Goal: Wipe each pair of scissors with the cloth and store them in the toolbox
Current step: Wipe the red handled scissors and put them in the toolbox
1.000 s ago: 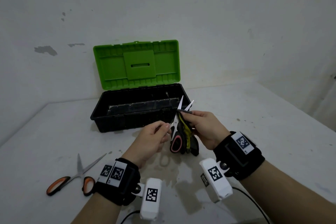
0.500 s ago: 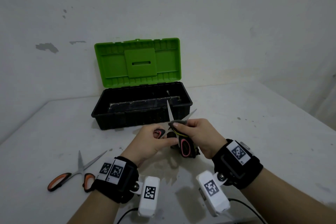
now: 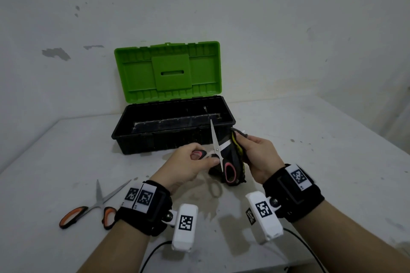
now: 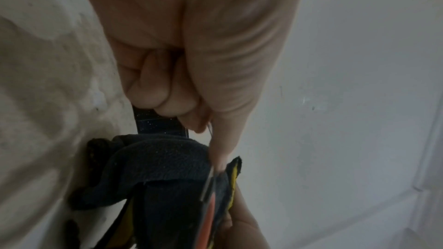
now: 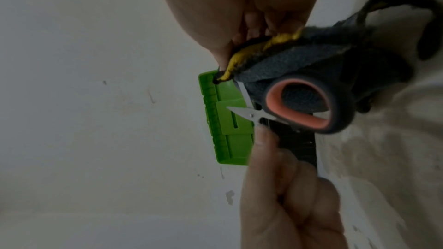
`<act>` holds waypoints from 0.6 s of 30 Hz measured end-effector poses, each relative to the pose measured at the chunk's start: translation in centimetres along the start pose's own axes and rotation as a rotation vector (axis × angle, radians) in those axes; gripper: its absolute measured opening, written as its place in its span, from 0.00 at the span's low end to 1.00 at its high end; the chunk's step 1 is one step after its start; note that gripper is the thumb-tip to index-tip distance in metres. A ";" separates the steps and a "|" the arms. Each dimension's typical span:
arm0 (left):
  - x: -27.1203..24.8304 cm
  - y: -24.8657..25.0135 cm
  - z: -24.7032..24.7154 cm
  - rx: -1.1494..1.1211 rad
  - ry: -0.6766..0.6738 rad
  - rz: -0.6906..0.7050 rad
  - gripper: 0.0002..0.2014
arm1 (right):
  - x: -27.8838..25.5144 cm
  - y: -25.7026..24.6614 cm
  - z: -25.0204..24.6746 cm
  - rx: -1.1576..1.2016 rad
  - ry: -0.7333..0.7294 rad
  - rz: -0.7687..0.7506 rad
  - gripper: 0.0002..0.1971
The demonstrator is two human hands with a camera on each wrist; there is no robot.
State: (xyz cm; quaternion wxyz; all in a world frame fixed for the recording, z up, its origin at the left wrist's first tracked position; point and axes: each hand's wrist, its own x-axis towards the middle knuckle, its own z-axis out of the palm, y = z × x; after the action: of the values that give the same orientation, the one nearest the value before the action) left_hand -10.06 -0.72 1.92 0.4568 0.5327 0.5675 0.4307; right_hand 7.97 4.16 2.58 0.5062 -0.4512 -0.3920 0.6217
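Note:
My left hand [image 3: 195,160] grips one handle loop of the pink-handled scissors [image 3: 216,144], which are spread wide open in front of the toolbox [image 3: 137,142]. One blade points up over the box's front wall. My right hand [image 3: 255,153] pinches the dark cloth with a yellow edge [image 3: 237,155] around the other blade. The second pink loop [image 5: 302,103] hangs low against the cloth. A second pair of scissors, with orange handles [image 3: 88,210], lies open on the table at the left. The toolbox is black, its green lid [image 3: 168,71] raised.
The toolbox stands against the white wall at the back of the white table [image 3: 310,139]. Stains mark the table surface below my hands. Black cables run from both wrist cameras off the near edge.
The scissors have opened wider and turned: one blade now points straight up, and the left hand holds a handle loop. The right hand with the cloth has moved out along the other blade.

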 end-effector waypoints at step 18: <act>1.4 -0.5 2.9 -0.228 0.713 0.104 0.15 | -1.8 2.0 2.9 0.201 0.010 -0.035 0.12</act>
State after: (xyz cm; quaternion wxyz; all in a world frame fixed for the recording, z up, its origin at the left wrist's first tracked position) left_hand -7.33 0.69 0.69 0.2647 0.3231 0.6114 0.6721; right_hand 4.83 1.95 1.84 0.5617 -0.3943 -0.3331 0.6466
